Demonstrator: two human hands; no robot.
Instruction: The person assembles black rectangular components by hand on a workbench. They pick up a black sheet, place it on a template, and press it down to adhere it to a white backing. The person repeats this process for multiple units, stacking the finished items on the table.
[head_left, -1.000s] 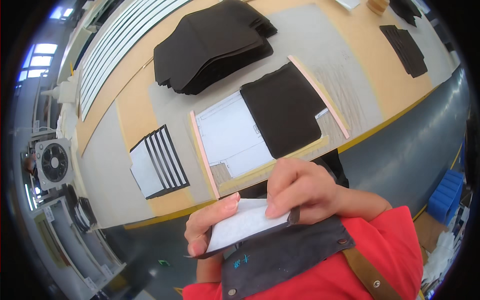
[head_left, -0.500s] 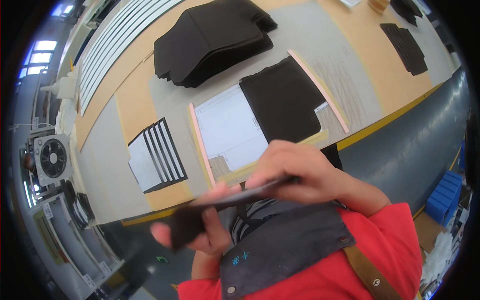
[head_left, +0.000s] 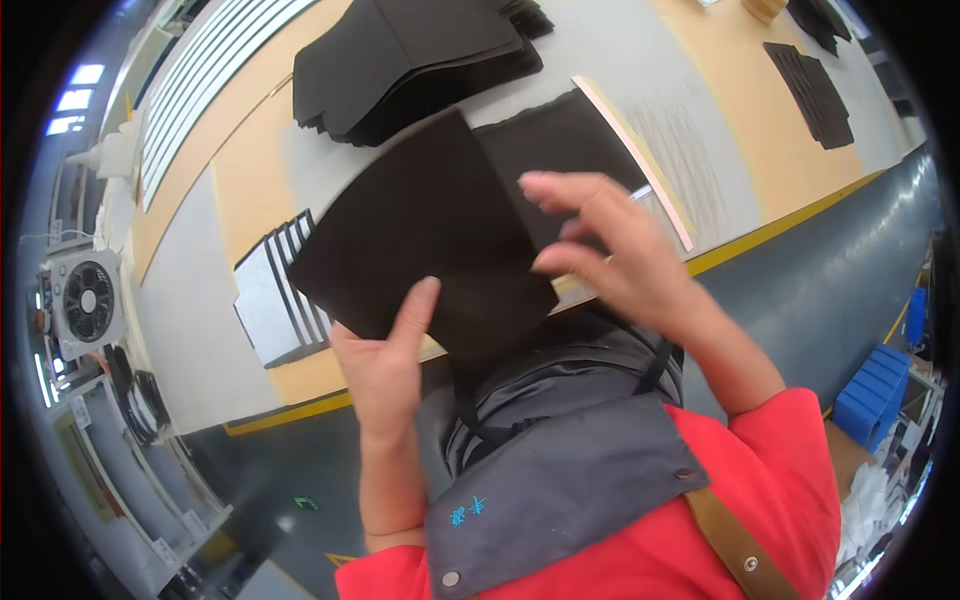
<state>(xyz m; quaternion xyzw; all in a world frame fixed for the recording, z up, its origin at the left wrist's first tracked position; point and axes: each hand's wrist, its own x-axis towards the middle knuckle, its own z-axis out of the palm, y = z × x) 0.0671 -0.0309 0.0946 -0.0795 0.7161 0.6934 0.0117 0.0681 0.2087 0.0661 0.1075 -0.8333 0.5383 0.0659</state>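
Observation:
My left hand [head_left: 385,365] grips a flat dark brown sheet [head_left: 415,225], probably leather or a similar material, by its near edge. The thumb lies on top of it and the other fingers are hidden underneath. To the right of this sheet my right hand [head_left: 610,235] hovers with its fingers apart and nothing in them. Beneath and beyond the held sheet, another dark piece [head_left: 560,145] lies on the table beside a pink strip [head_left: 635,165]. The held sheet covers the white paper template and the other pink strip.
A thick stack of dark sheets [head_left: 420,70] lies at the table's far side. Dark-edged white strips [head_left: 270,290] sit on the left, and a smaller dark stack [head_left: 808,95] at the right. A fan [head_left: 88,300] stands left of the table [head_left: 720,120]; blue crates [head_left: 870,395] stand lower right.
The dark sheet, earlier edge-on between both hands, is now turned flat and farther over the table. My right hand has let go and moved up and right.

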